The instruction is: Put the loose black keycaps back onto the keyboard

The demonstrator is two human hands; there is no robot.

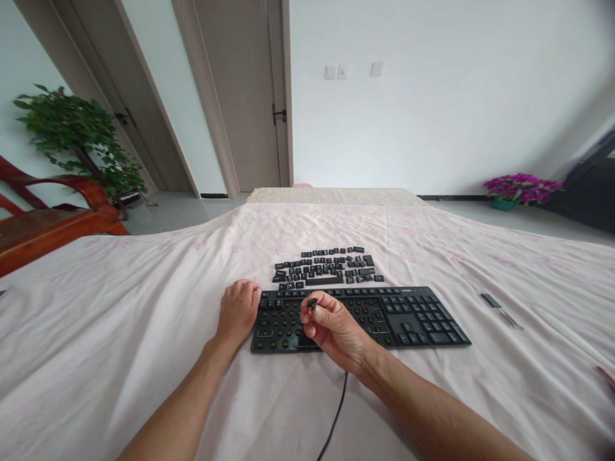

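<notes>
A black keyboard (418,314) lies on the cloth before me, many of its keycaps off in the letter area, with bare key sockets showing. My left hand (240,308) holds the keyboard's upper left end, its fingers curled by the corner. Above the middle of the board, my right hand (331,323) pinches a small black keycap (312,303) between thumb and forefinger. Behind the keyboard, loose keycaps are laid out in rows, among them a long space bar (324,280). A few keycaps (272,303) sit in place near the board's upper left.
A keycap puller (491,300) with a dark handle and wire ends lies to the right. The keyboard's black cable (339,410) runs toward me. Pale pink flowered cloth (144,320) covers the table. A wooden chair (96,205) stands at the left.
</notes>
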